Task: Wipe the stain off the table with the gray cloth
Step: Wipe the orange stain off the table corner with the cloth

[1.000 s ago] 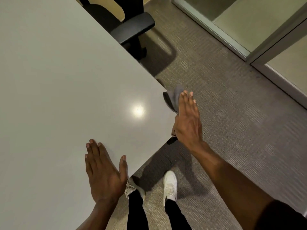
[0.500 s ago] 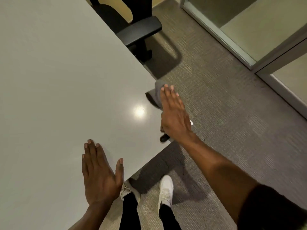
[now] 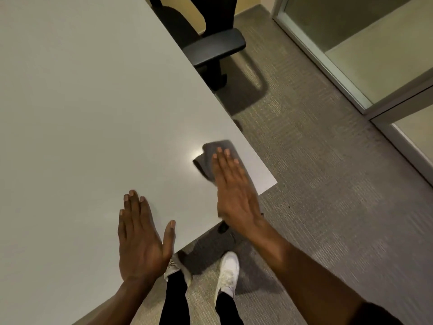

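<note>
Pressed gray cloth (image 3: 212, 153) flat under open right hand (image 3: 234, 191), nothing pinched, left hand (image 3: 140, 240) splayed empty on table (image 3: 82, 102); risked sliding cloth off the nearby corner.

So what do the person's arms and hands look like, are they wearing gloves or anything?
No gloves. Both the left hand and the right hand are bare, with short plain nails and no rings, watch or bracelet in view. The forearms are bare too; a dark sleeve edge shows high on the right arm.
</note>
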`<state>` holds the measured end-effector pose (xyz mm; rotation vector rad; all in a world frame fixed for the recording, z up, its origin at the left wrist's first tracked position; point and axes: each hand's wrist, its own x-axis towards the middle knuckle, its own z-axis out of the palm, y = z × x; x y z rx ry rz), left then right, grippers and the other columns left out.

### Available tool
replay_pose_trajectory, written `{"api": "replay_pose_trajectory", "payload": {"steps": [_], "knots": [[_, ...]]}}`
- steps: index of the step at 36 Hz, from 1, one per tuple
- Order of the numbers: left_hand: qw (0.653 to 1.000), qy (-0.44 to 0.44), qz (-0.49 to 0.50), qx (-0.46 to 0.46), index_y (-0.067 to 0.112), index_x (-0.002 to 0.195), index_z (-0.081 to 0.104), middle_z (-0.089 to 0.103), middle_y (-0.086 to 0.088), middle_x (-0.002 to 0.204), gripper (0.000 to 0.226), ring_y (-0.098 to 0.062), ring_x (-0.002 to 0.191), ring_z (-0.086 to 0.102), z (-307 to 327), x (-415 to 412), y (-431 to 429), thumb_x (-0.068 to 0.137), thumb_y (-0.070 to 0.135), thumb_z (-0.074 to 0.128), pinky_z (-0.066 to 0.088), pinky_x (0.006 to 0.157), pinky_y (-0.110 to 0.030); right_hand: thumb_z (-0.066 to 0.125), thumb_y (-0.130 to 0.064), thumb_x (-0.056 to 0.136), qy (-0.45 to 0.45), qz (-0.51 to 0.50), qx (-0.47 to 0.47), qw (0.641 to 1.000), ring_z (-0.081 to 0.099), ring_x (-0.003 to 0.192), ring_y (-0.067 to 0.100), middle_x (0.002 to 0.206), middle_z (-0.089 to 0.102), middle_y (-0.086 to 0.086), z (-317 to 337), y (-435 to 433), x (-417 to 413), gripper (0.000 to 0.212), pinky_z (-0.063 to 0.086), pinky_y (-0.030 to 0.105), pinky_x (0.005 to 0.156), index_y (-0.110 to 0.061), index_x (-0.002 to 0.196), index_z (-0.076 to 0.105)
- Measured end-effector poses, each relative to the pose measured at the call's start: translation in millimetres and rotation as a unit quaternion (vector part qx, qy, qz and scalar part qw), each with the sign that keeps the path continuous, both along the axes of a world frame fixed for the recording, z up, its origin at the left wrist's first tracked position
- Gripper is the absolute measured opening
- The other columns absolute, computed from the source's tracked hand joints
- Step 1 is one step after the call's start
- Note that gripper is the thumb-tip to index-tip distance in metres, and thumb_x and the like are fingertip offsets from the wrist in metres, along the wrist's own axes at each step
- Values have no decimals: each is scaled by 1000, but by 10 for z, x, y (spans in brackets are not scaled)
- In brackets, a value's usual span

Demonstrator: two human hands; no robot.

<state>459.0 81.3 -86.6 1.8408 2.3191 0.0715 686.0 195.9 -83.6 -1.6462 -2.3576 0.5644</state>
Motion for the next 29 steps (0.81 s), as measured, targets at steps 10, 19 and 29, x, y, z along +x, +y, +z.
{"api": "replay_pose_trajectory", "payload": {"steps": [10,19,29], "knots": [[1000,-2,3,-7,3,174,14,-2,-12,186,94,-26,174,-5,2,1,-6,107,65,32,13,140,-54,37,3,86,9,-123,34,992,2,167,35,178,8,20,-29,777,-111,87,7,48,136,0,168,9],[1000,0,-2,-7,2,174,12,-4,-14,186,93,-26,173,-6,-8,-7,-4,108,61,38,12,140,-53,20,-9,84,-5,88,-31,996,-12,166,32,178,-9,17,49,-772,-469,88,2,46,136,-5,169,-3],[1000,-1,-5,-9,3,174,10,-8,-12,186,94,-26,173,-8,-8,-12,-13,107,63,35,10,140,-52,31,1,85,-23,-19,19,999,-9,165,34,178,-3,21,78,204,-166,90,5,49,136,-3,169,-2]]}}
